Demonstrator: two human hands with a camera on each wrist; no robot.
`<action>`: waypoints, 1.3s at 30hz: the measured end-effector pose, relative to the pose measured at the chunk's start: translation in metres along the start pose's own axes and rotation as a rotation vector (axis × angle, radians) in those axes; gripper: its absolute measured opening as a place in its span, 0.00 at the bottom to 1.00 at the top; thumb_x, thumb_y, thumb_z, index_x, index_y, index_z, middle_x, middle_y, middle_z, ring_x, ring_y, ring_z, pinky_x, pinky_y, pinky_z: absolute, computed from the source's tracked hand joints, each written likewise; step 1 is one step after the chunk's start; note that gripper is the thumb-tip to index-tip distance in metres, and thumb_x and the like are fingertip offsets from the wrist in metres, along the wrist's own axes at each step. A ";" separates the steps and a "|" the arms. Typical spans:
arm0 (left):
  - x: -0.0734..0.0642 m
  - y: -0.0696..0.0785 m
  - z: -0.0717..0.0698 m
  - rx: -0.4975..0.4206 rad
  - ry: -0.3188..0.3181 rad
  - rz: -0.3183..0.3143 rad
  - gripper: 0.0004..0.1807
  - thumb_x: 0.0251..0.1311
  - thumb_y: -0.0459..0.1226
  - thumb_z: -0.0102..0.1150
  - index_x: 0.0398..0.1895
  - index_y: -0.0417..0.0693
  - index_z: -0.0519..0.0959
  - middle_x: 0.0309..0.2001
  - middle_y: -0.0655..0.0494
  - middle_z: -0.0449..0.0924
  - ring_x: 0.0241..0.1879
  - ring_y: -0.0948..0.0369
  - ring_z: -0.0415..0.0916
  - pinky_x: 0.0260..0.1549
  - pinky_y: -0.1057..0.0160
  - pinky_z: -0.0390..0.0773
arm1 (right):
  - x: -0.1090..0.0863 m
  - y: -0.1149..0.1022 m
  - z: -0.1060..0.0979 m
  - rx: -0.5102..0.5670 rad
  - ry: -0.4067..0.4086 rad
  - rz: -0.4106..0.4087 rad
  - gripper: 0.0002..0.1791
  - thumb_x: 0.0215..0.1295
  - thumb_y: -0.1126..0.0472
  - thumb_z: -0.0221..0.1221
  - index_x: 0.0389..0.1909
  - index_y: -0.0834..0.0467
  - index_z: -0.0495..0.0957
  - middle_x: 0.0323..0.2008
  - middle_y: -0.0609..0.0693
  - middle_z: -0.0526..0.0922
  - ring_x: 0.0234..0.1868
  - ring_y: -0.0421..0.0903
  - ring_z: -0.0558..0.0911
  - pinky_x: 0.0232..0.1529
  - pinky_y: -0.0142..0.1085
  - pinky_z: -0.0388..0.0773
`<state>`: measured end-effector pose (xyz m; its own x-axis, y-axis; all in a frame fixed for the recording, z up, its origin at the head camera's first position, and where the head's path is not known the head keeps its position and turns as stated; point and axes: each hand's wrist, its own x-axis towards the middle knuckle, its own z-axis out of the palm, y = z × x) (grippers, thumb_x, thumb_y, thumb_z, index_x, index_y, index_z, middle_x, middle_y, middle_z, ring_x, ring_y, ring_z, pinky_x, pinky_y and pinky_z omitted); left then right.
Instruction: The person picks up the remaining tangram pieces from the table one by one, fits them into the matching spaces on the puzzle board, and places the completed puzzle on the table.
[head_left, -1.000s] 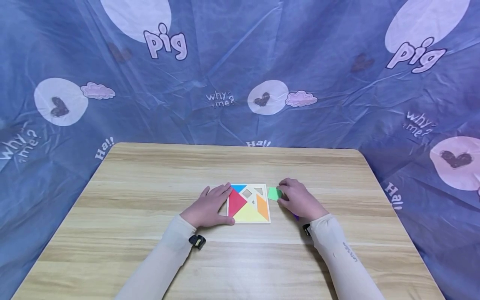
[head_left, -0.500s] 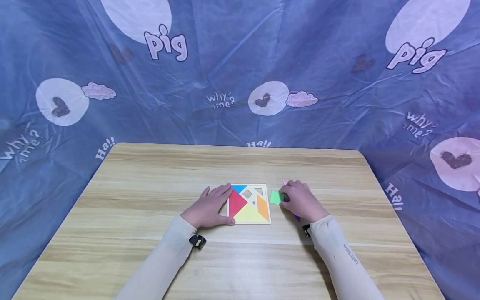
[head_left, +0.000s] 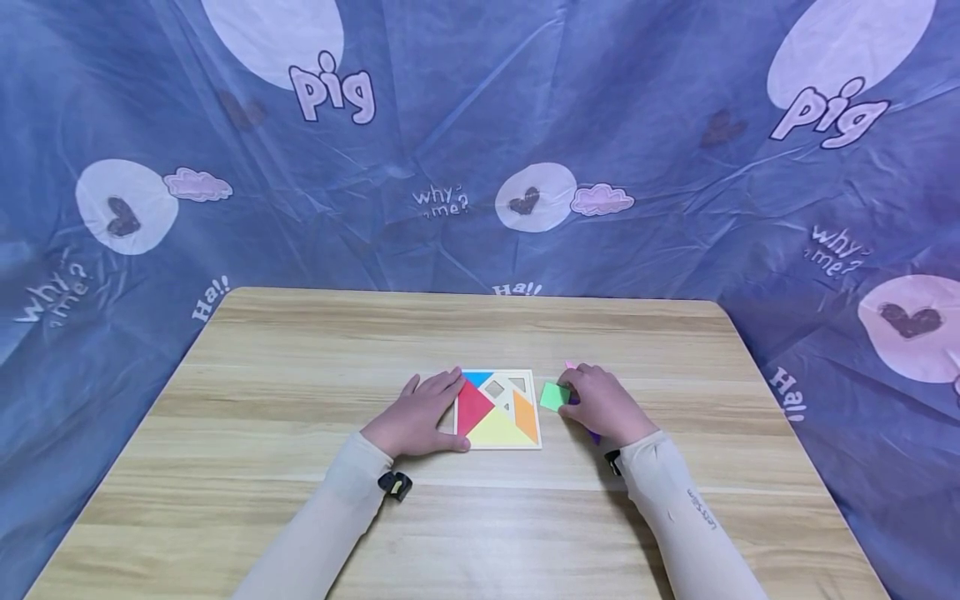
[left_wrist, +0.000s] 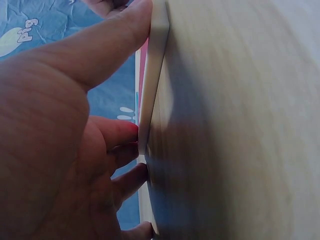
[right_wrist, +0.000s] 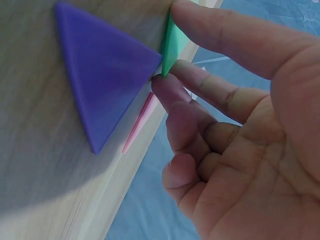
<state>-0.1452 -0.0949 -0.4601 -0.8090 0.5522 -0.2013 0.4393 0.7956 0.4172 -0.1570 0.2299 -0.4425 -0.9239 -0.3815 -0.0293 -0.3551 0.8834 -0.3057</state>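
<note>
Left hand (head_left: 416, 414): your thumb and fingers are spread wide along the left side of a thin, pale, square puzzle board (head_left: 506, 393), thumb touching its near corner, fingers at its far one. The board lies flat on the pale wood-grain table (head_left: 337, 333). To the right of those fingers, seated in the board, are a flat red triangle (head_left: 472, 408), a blue triangle (head_left: 477, 377), a yellow triangle (head_left: 501, 429) and an orange parallelogram (head_left: 525, 417).

Right hand (head_left: 603, 404): your thumb and fingertips are set narrow, pinching a flat green square piece (head_left: 554, 397) by its edges. This piece is outside the board, just beside its right edge and apart from it. Beneath the same fingers and palm is a flat purple triangular piece (right_wrist: 105, 80). Past the fingertips, on their far side, lies a flat pink piece (right_wrist: 138, 120); its full shape is hidden.
</note>
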 end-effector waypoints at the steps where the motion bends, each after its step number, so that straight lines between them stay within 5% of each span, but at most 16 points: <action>1: 0.000 0.000 0.000 -0.002 0.001 0.001 0.58 0.58 0.64 0.67 0.83 0.47 0.53 0.84 0.55 0.47 0.82 0.53 0.45 0.78 0.39 0.41 | 0.000 0.000 0.000 0.002 0.001 0.001 0.17 0.55 0.61 0.75 0.43 0.63 0.83 0.35 0.52 0.81 0.36 0.51 0.78 0.45 0.51 0.78; 19: -0.001 0.003 0.000 -0.017 0.009 0.012 0.58 0.58 0.63 0.68 0.83 0.44 0.54 0.83 0.52 0.48 0.82 0.50 0.46 0.78 0.38 0.42 | -0.002 0.002 0.001 0.127 -0.011 0.095 0.18 0.54 0.61 0.76 0.40 0.59 0.79 0.36 0.50 0.79 0.37 0.47 0.77 0.45 0.47 0.78; 39: 0.000 0.002 0.003 -0.018 0.007 -0.003 0.59 0.56 0.64 0.69 0.83 0.46 0.53 0.84 0.54 0.47 0.82 0.52 0.45 0.78 0.39 0.40 | -0.001 0.003 0.002 0.183 -0.019 0.103 0.16 0.57 0.63 0.74 0.40 0.58 0.77 0.37 0.51 0.79 0.38 0.47 0.77 0.45 0.47 0.79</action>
<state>-0.1433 -0.0927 -0.4617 -0.8132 0.5478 -0.1966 0.4294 0.7928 0.4326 -0.1571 0.2326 -0.4455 -0.9507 -0.2979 -0.0866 -0.2251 0.8546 -0.4679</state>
